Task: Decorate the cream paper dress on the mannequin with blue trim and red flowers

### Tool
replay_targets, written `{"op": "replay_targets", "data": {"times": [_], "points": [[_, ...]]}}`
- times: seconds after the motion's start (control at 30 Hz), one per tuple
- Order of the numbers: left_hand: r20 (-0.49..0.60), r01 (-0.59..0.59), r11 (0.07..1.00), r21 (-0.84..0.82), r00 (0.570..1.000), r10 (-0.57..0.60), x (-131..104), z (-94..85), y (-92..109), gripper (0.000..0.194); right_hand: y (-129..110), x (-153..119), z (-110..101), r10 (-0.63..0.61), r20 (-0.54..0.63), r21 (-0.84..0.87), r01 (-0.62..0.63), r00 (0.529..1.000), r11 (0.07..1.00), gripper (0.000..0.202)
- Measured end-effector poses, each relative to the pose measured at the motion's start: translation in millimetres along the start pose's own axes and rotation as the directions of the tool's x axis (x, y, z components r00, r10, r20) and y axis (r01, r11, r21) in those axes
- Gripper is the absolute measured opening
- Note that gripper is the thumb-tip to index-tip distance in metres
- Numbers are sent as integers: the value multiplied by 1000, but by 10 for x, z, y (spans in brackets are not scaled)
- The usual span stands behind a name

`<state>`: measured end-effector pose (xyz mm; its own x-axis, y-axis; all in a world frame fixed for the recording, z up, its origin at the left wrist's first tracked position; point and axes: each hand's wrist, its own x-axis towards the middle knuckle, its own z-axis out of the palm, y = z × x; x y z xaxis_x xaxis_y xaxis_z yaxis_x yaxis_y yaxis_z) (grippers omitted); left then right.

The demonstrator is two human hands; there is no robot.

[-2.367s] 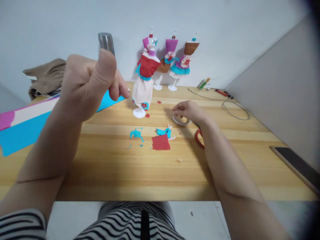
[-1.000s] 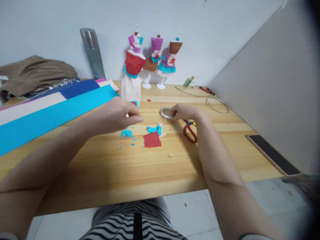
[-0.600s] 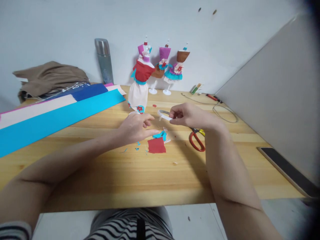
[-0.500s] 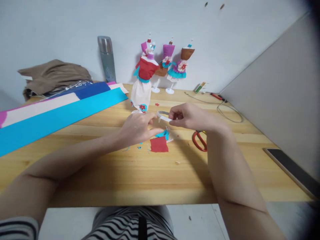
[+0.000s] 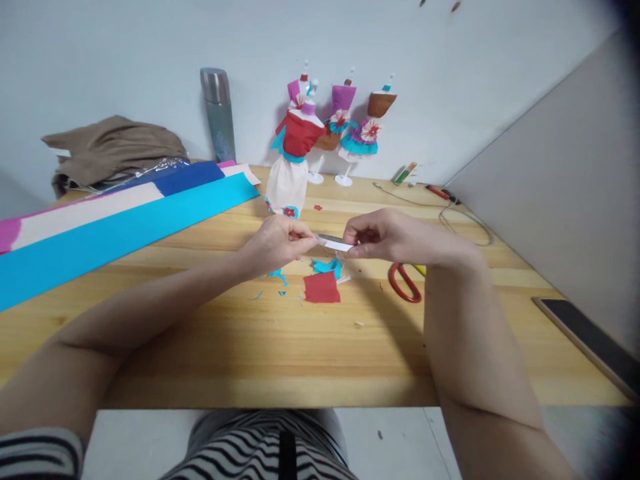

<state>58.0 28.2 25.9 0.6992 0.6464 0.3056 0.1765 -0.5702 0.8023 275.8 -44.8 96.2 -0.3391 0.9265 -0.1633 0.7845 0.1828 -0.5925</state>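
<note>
Over the middle of the table, my right hand [image 5: 373, 233] grips a thin roll of white tape [image 5: 336, 245] at its right side. My left hand [image 5: 280, 240] pinches at the roll's left end with thumb and forefinger. Whether a strip of tape lies between those fingertips is too small to tell. Below the hands lie a red cloth square [image 5: 321, 287] and turquoise cloth scraps [image 5: 327, 268]. A pair of scissors [image 5: 405, 283] with red handles lies by my right forearm, partly hidden by it.
Several small dress forms in cloth outfits stand at the back, one in a red top and cream skirt [image 5: 287, 183]. Cloth strips [image 5: 125, 230] lie at left, near a thermos [image 5: 218, 113] and brown fabric [image 5: 117, 147]. A phone [image 5: 590, 343] and a cable [image 5: 465, 223] are at right.
My left hand's outstretched thumb and fingers have closed into a pinch at the tape roll's left end. The roll has tipped to a flatter angle in my right hand. The view has shifted slightly.
</note>
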Motion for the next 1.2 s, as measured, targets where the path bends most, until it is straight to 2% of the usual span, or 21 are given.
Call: {"op": "replay_targets", "data": {"times": [0.13,0.17,0.23,0.3,0.37,0.43,0.47,0.6,0.7,0.77,0.9,1.2], "points": [[-59,-17,999,-44,998,14,14,-15,24,17,74,19,-24,-32,24,101,30,999,994,14],[-31,-4,997,-83,1000,1,16,-27,36,18,97,28,-24,-36,28,130,32,999,991,14],[94,86,976,-199,993,-68,21,-52,53,18,141,45,-25,-41,24,198,36,999,980,15],[189,182,945,-271,973,-133,21,-67,56,16,166,47,-27,-68,-52,272,80,996,959,19],[160,194,946,-260,975,-156,13,-64,45,16,147,27,-28,-94,-217,297,158,972,942,28],[95,148,968,-204,987,-131,-1,-47,37,17,75,-10,-15,-96,-364,244,195,926,950,33],[75,129,976,-176,990,-117,-8,-36,39,19,23,-29,3,-89,-391,205,181,916,962,33],[73,69,995,-79,995,-63,-37,7,84,23,-197,-39,161,-97,-282,-7,99,954,995,31],[65,-57,998,26,996,56,-62,23,125,26,-278,27,309,-85,-236,-228,30,968,973,22],[34,-147,983,112,989,145,-77,22,139,31,-286,73,374,-53,-243,-305,-24,969,952,17],[1,-239,947,213,970,245,-88,-8,142,34,-282,109,407,-48,-299,-281,-40,953,959,10],[14,-213,973,93,977,212,-100,-43,164,27,-318,112,460,-93,-413,-164,27,906,986,9]]}}
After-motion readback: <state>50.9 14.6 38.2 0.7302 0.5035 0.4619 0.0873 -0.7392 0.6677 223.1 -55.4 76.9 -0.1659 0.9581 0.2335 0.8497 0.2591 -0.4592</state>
